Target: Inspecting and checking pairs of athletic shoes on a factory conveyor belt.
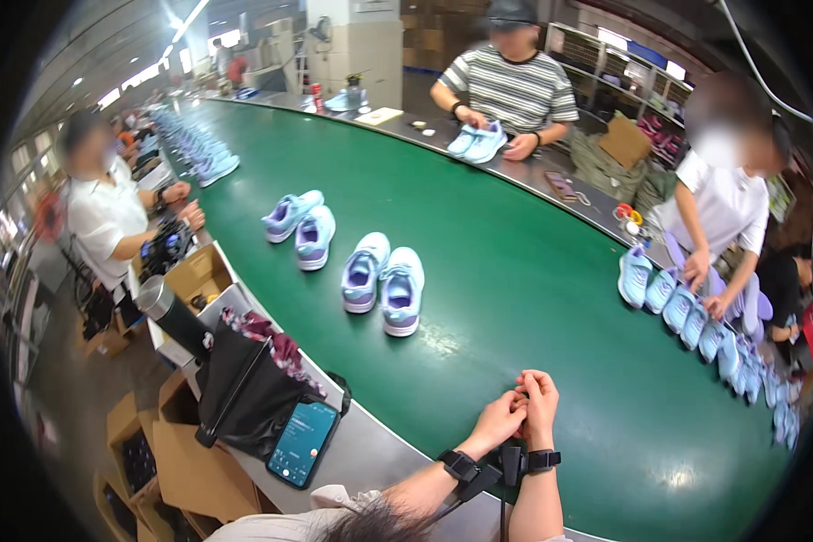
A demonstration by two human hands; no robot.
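Observation:
Over the near edge of the green work surface (479, 361), my left hand (499, 421) and my right hand (539, 402) are close together, fingertips touching. Both are closed, fingers bent in; whatever they pinch, if anything, is too small to make out. Each wrist wears a black strap with a small device. Ahead and to the left of my hands stands a pair of light blue sneakers with lilac soles, a left shoe (365, 273) and a right shoe (402, 294). Farther left, another matching pair (313, 238) stands apart from them.
At my left, a phone (303, 443), black bag (248, 388) and dark tumbler (170, 314) lie along the metal ledge. Cardboard boxes (203, 465) stand below. Across, one person handles sneakers (479, 142); another works by a shoe row (686, 316). A third person stands left.

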